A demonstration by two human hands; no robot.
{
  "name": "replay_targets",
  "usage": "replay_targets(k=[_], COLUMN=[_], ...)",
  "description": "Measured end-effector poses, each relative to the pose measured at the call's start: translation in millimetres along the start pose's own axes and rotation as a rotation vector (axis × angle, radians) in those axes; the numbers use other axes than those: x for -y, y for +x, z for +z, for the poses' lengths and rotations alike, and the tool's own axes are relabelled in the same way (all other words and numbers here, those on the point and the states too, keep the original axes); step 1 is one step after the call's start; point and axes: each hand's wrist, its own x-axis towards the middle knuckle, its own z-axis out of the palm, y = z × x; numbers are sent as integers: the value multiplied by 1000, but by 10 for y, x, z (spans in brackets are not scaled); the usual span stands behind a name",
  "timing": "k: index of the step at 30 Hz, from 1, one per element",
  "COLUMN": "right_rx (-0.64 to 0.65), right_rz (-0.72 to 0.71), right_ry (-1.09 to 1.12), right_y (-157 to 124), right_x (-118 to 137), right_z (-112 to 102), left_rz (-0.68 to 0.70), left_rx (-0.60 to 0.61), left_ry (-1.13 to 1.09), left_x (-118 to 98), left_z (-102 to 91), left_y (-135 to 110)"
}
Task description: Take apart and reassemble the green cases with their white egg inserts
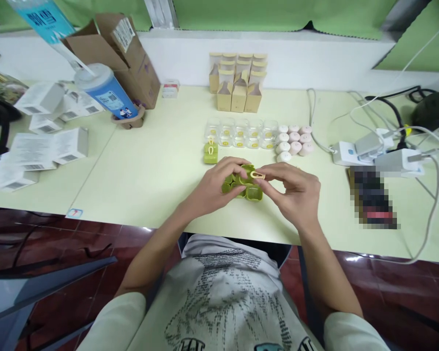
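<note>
Pale counter (pixel 146 170), white wall (pixel 186 53).
Your right fingers (pixel 273 170) pinch a cream loop (pixel 252 173); left fingers (pixel 225 169) clamp a green container (pixel 248 170).

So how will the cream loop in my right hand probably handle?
The loop is likely light, being small and thin; probably fairly stiff, since its middle shows open though pinched by your right hand; and perhaps easily dropped, with so little to grip.

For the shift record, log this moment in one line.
left hand: on green square plastic containers | right hand: pinching cream loop-shaped piece | nearby: clear plastic containers, pale-pink rounded pieces
</note>
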Motion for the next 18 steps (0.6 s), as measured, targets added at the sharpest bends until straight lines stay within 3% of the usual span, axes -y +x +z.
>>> replay_targets(k=[5, 18], right_rx=[-6, 175], right_rz=[-351, -563], right_ry=[-258, -476], right_y=[-2, -2], right_x=[1, -12], right_z=[0, -30], left_rz=[10, -141], left_rx=[-26, -47], left_ry=[-14, -262], left_x=[29, -4], left_z=[50, 43], left_y=[-32, -69])
